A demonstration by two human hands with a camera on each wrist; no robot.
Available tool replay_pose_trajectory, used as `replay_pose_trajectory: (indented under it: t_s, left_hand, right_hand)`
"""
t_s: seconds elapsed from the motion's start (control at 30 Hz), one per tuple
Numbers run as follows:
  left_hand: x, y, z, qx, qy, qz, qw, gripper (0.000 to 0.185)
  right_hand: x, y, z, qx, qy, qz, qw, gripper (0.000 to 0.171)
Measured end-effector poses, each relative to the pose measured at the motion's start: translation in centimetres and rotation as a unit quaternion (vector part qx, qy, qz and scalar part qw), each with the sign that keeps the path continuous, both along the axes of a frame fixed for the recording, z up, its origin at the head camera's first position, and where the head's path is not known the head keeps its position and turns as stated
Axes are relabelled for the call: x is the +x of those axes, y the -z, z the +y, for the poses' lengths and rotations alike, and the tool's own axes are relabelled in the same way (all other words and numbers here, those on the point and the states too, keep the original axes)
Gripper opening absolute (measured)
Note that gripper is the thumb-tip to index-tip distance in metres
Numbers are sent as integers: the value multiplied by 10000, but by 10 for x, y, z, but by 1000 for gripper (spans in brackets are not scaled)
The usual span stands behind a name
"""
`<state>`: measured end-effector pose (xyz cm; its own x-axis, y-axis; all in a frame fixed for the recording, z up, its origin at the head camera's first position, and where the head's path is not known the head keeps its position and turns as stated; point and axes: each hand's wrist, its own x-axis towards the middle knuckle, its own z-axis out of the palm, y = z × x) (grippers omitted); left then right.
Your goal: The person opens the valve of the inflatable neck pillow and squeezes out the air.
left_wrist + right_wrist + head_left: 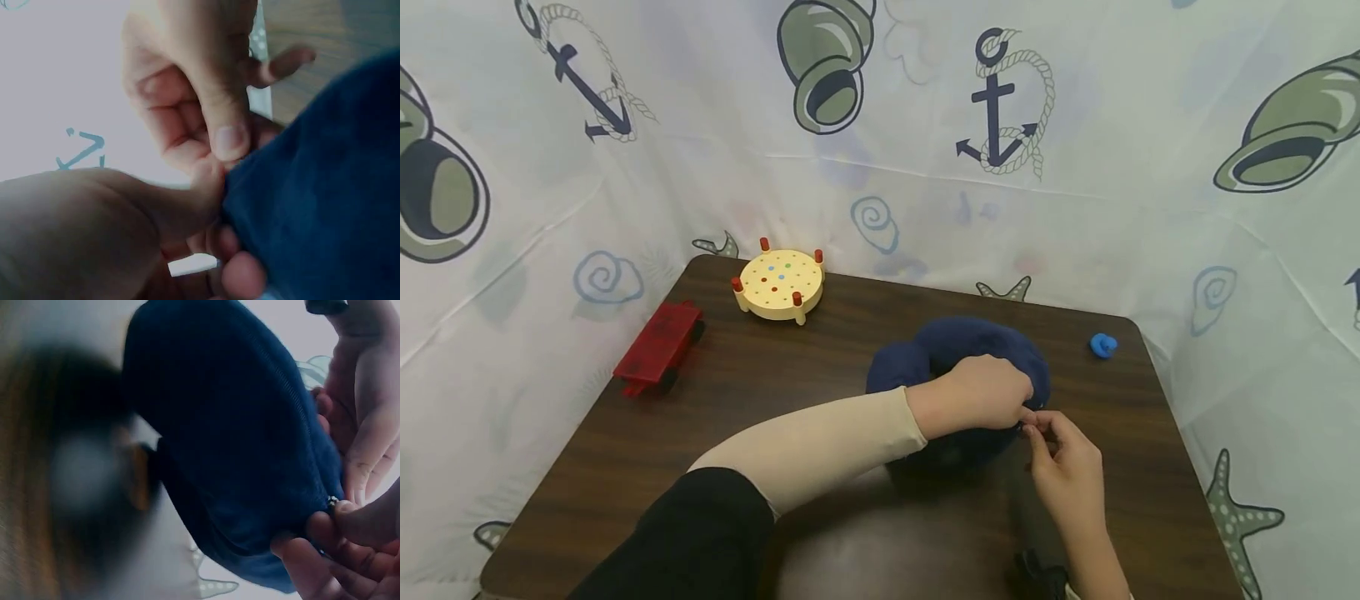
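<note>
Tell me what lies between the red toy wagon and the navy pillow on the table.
Head view: only bare brown table lies between the red toy wagon and the navy pillow; the wooden peg board sits further back.

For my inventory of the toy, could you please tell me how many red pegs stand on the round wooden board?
4 red pegs stand around the rim of the round wooden board: back, right, left, front. None looks hidden.

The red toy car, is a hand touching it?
No, the red toy car sits alone at the table's left edge, far from both hands on the blue pillow.
</note>
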<state>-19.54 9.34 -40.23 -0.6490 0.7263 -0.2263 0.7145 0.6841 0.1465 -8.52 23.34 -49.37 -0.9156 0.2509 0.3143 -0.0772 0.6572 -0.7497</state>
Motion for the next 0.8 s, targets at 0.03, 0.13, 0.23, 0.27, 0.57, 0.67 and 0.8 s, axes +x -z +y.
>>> replay_pose_trajectory:
  t_s: [0.03,0.13,0.23,0.27,0.57,0.67,0.8]
  left_hand:
    - [-2,2,1,-15,50,-16,10000,30]
    - [-10,9,1,-69,47,-224,9997,27]
    - [-14,15,1,-156,-37,-307,9994,31]
    - [-15,17,1,-138,-8,-331,9994,31]
    - [-32,23,2,1250,-291,106,9917,26]
    - [-29,17,-7,1012,-496,-117,9936,39]
    - [-20,8,-23,245,-375,-283,9986,41]
  right_hand:
    - [0,1,-2,-18,7,-61,10000,10]
    - [2,6,-9,-190,45,-157,9997,8]
    - [4,11,-15,-264,69,-129,9995,4]
    - [4,12,-17,-168,123,-83,9997,4]
    - [8,4,-41,143,-508,55,9986,19]
    - [10,2,-46,69,-710,19,9975,16]
    - [10,1,-43,-145,-291,97,9994,15]
